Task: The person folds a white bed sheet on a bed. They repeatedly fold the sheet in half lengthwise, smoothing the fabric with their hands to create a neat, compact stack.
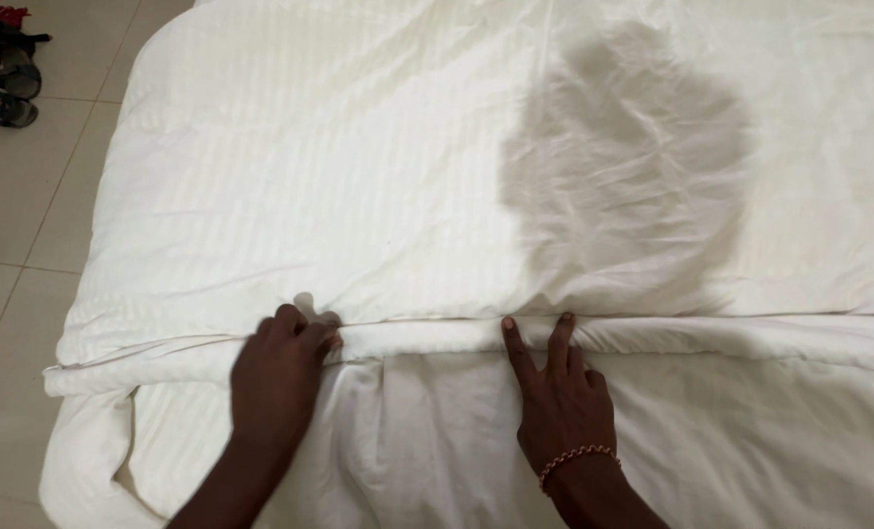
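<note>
Low in the frame, the left hand [278, 377] curls its fingers on the folded edge of a white striped duvet [359, 176] spread across the bed; the right hand [559, 402] presses two straight fingers there, gripping nothing

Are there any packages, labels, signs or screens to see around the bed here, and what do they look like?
None in view: no package, label, sign or screen.
White striped duvet: covers the bed, with a grey shadow patch on it.
Left hand and right hand: both at the duvet's folded edge.
Dark sandals: on the tiled floor, top left corner.
</note>
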